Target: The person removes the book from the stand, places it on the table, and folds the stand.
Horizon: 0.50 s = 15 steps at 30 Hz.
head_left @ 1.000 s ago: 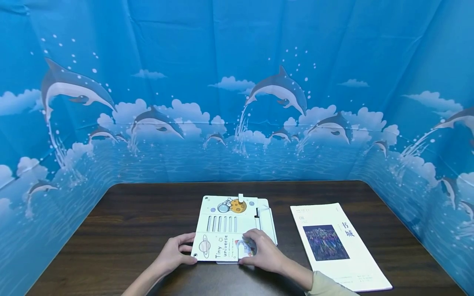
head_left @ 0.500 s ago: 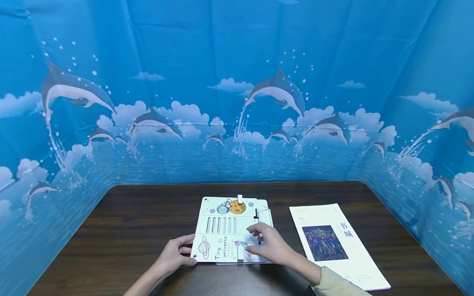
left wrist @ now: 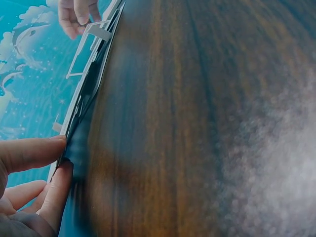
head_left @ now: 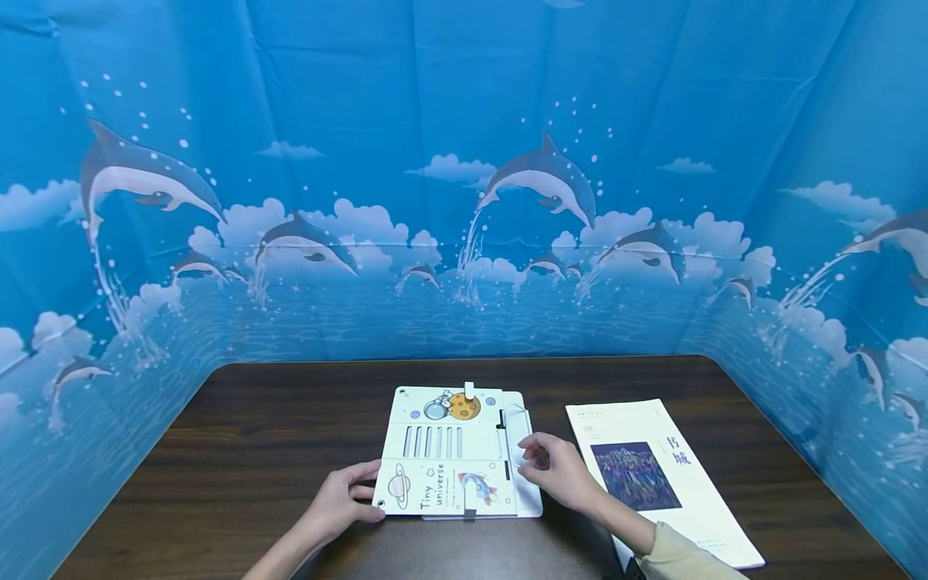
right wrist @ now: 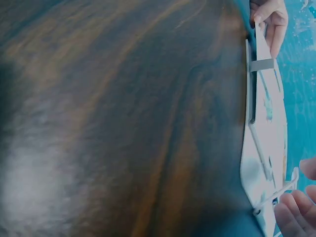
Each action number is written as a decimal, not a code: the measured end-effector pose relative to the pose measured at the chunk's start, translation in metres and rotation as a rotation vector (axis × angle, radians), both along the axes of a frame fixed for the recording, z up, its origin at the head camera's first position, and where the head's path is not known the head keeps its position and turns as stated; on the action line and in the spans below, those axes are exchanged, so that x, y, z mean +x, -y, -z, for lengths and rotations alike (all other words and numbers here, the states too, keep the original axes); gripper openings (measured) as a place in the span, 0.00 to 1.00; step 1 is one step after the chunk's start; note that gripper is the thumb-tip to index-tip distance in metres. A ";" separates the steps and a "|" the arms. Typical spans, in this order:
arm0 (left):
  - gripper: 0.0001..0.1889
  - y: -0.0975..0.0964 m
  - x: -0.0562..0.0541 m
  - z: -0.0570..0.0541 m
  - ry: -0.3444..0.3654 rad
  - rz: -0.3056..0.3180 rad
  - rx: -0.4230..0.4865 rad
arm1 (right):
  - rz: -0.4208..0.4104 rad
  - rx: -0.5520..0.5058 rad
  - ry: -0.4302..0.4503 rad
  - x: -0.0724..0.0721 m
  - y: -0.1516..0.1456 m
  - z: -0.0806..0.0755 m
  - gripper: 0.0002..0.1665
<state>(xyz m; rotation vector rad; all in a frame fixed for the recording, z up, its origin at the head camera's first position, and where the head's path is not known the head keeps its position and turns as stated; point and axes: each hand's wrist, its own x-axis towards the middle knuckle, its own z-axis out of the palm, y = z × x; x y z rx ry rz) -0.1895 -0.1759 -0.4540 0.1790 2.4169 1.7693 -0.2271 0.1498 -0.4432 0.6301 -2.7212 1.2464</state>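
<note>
A white folding book stand [head_left: 428, 441], printed with "Tiny universe" and space drawings, lies flat on the table in the head view. My left hand [head_left: 341, 493] holds its lower left corner; in the left wrist view the thumb and fingers [left wrist: 55, 197] pinch that edge from both sides. My right hand [head_left: 561, 471] is at the stand's right side, fingers curled. There it appears to pinch a thin white wire support [right wrist: 284, 188] raised off the stand, though the fingertips partly hide the contact. White page clips [head_left: 470, 391] sit on the top and bottom edges.
A white book [head_left: 710, 507] with a dark picture on its cover lies right of the stand, partly behind the right forearm. The dark wood table [head_left: 254, 451] surrounds both. A blue dolphin curtain [head_left: 406, 306] hangs behind and at the sides.
My right hand has left the bottom page clip and moved right to the wire at the stand's right side, uncovering the rocket drawing. The left hand has kept its hold on the corner.
</note>
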 end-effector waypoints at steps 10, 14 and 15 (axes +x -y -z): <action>0.38 0.001 0.000 0.003 -0.003 0.005 0.020 | -0.015 0.026 0.012 -0.001 -0.003 0.007 0.04; 0.39 0.001 0.000 0.002 0.000 0.002 0.017 | -0.013 0.022 0.004 -0.001 -0.003 0.007 0.03; 0.39 0.001 0.000 0.002 0.001 0.001 0.016 | -0.013 0.023 0.003 -0.002 -0.003 0.008 0.03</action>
